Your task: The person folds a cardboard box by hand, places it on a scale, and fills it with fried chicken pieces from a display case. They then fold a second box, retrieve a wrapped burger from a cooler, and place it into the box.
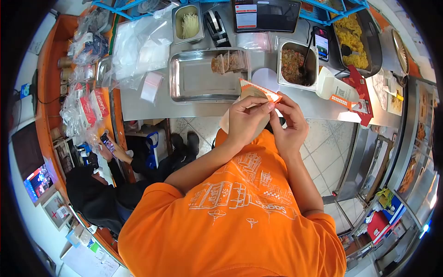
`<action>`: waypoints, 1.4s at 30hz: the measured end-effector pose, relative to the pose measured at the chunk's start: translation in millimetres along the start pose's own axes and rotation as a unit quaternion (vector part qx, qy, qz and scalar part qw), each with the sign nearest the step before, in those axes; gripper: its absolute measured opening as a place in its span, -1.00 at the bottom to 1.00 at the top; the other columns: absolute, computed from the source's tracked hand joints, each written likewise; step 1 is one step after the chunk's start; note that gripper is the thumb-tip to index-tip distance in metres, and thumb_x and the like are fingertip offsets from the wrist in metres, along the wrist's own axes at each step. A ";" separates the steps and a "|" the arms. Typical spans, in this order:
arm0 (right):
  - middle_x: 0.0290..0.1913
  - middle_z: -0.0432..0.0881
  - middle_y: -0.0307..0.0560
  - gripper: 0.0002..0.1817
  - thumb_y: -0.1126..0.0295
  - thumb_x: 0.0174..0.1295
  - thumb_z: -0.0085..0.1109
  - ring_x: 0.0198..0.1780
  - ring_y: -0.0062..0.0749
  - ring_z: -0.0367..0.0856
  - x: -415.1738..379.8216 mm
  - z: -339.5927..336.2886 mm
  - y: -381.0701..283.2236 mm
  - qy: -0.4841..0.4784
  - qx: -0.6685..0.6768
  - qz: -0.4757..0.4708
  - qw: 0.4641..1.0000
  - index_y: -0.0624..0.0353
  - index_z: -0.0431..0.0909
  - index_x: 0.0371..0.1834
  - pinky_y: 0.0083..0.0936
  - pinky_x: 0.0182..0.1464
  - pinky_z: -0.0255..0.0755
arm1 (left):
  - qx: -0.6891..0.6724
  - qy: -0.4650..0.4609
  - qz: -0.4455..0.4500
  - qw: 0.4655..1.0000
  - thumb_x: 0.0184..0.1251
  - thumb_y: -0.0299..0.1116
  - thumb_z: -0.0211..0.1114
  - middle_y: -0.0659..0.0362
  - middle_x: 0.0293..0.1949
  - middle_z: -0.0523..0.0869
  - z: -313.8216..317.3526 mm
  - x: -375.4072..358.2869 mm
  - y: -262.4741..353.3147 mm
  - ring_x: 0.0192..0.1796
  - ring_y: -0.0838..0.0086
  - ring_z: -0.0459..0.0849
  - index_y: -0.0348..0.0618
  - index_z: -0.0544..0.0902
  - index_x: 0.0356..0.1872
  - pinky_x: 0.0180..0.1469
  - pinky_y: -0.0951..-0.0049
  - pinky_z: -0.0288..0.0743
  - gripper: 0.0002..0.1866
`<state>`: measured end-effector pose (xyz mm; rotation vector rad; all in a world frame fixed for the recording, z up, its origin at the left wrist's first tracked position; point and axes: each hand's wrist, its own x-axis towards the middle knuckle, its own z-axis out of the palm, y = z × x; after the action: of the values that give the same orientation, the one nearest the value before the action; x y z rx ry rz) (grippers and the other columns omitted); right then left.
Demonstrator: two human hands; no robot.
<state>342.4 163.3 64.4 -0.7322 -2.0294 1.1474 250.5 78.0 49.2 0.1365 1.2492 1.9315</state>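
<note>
Just in front of my chest I hold an orange-and-white paper food box at the counter's front edge. My left hand pinches its near edge with thumb and fingers. On the other side, my right hand grips the orange corner, its fingertips almost meeting the left thumb. Much of the box is hidden behind my hands. Beyond it stand a steel tray with small filled plastic bags and a steel pan of chopped relish with a spoon in it.
To the right are a white carton, a red folded card and a black tub of yellow food. Farther back stand a pan of shredded food, a tape dispenser and a tablet. A person in black holds a phone at left.
</note>
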 end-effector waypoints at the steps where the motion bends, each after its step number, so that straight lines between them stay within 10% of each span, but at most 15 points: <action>1: 0.07 0.66 0.10 -0.76 0.63 0.10 0.37 0.05 -0.32 0.68 -1.7 -1.2 0.8 -0.004 0.054 0.044 0.998 0.28 0.66 -0.13 -0.52 -0.04 0.60 | 0.016 0.001 -0.017 1.000 0.30 -0.51 0.38 0.09 -0.18 0.77 0.7 -0.1 2.7 -0.14 0.55 0.73 -0.37 0.70 -0.17 -0.02 0.58 0.62 -0.85; 6: 0.12 0.61 0.07 -0.80 0.64 0.15 0.31 0.06 -0.39 0.64 -2.8 -3.5 -7.5 0.008 0.171 0.119 0.978 0.29 0.67 -0.14 -0.60 -0.08 0.56 | 0.008 0.003 0.003 1.000 0.31 -0.49 0.37 0.11 -0.21 0.77 3.7 -2.1 4.1 -0.16 0.58 0.73 -0.37 0.70 -0.19 -0.05 0.60 0.61 -0.85; 15: -0.05 0.60 0.01 -0.92 0.62 0.11 0.36 -0.20 -0.42 0.66 -1.2 -0.7 -4.8 0.020 -0.052 -0.004 0.998 0.24 0.71 -0.34 -0.63 -0.28 0.54 | 0.011 0.006 0.033 0.999 0.36 -0.48 0.33 0.15 -0.22 0.74 10.9 -6.8 -5.0 -0.17 0.61 0.69 -0.33 0.62 -0.14 -0.07 0.60 0.59 -0.85; 23: -0.19 0.63 -0.04 -0.68 0.73 0.04 0.37 -0.23 -0.47 0.62 1.1 1.2 13.7 0.104 0.116 0.009 0.988 0.23 0.39 -0.29 -0.59 -0.17 0.53 | 0.188 -0.071 0.006 0.980 0.35 -0.53 0.31 0.10 -0.16 0.76 -16.3 2.1 5.1 -0.11 0.56 0.71 -0.34 0.61 0.00 -0.01 0.57 0.59 -0.76; 27: -0.20 0.61 -0.06 -0.80 0.76 0.10 0.28 -0.17 -0.45 0.59 7.3 -52.1 11.8 -0.094 0.223 0.111 0.964 0.29 0.56 -0.26 -0.55 -0.06 0.50 | 0.370 -0.065 0.258 0.890 0.20 -0.47 0.40 0.06 -0.09 0.77 -23.8 -1.1 59.5 -0.03 0.49 0.72 -0.31 0.65 0.04 0.05 0.48 0.54 -0.64; 30: -0.18 0.67 -0.04 -0.87 0.67 0.16 0.28 -0.15 -0.44 0.63 7.9 -63.1 -11.8 -0.162 0.222 0.055 0.960 0.28 0.63 -0.24 -0.54 -0.10 0.50 | 0.346 -0.311 0.160 0.871 0.22 -0.41 0.42 0.14 -0.18 0.78 -45.6 0.9 42.1 -0.18 0.47 0.73 -0.19 0.73 -0.09 -0.14 0.50 0.54 -0.76; 33: -0.32 0.72 -0.03 -0.92 0.54 0.27 0.23 -0.35 -0.48 0.67 3.2 -69.8 -14.7 -0.222 0.108 0.017 0.969 0.28 0.60 -0.20 -0.58 -0.31 0.52 | 0.345 -0.276 -0.077 0.894 0.30 -0.34 0.38 0.15 -0.24 0.77 -58.2 -8.0 51.9 -0.22 0.61 0.68 -0.23 0.72 -0.10 -0.17 0.54 0.50 -0.77; 36: -0.55 0.65 -0.06 -0.86 0.46 0.41 0.10 -0.68 -0.51 0.56 14.4 -63.3 -15.4 -0.167 0.287 0.344 0.878 0.34 0.52 -0.12 -0.65 -0.61 0.39 | 0.177 -0.163 -0.109 0.964 0.42 -0.23 0.30 0.26 -0.35 0.72 -53.4 -15.4 34.5 -0.32 0.68 0.57 -0.26 0.72 -0.19 -0.21 0.58 0.45 -0.74; 37: -0.57 0.63 -0.09 -0.80 0.43 0.41 0.11 -0.59 -0.51 0.61 13.4 -59.3 9.8 -0.175 0.327 0.376 0.849 0.32 0.53 -0.02 -0.63 -0.53 0.46 | 0.100 -0.081 -0.161 0.979 0.44 -0.19 0.28 0.29 -0.36 0.69 -57.5 -15.9 26.3 -0.34 0.67 0.54 -0.26 0.72 -0.21 -0.23 0.59 0.44 -0.72; 39: -0.29 0.66 0.12 -0.69 0.38 0.32 0.21 -0.24 -0.27 0.69 -7.7 -20.4 81.0 -0.140 0.006 0.186 0.972 0.25 0.52 0.08 -0.41 -0.20 0.57 | 0.073 -0.037 -0.130 0.988 0.46 -0.13 0.26 0.33 -0.32 0.66 -79.0 -13.3 0.1 -0.30 0.66 0.54 -0.25 0.70 -0.15 -0.19 0.62 0.42 -0.67; 42: 0.18 0.35 0.41 -0.41 0.23 0.07 0.37 0.26 0.21 0.31 -12.0 17.1 120.7 -0.130 -0.265 -0.012 0.955 0.15 0.45 0.19 0.01 0.28 0.21 | 0.114 0.074 -0.093 0.986 0.47 -0.06 0.23 0.28 -0.23 0.67 -99.4 -8.9 -7.6 -0.24 0.65 0.57 -0.28 0.65 -0.05 -0.14 0.60 0.44 -0.59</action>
<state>352.9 200.6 -51.9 -0.8384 -2.6064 0.7062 212.4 2.2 -4.1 -0.0075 1.5245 1.6591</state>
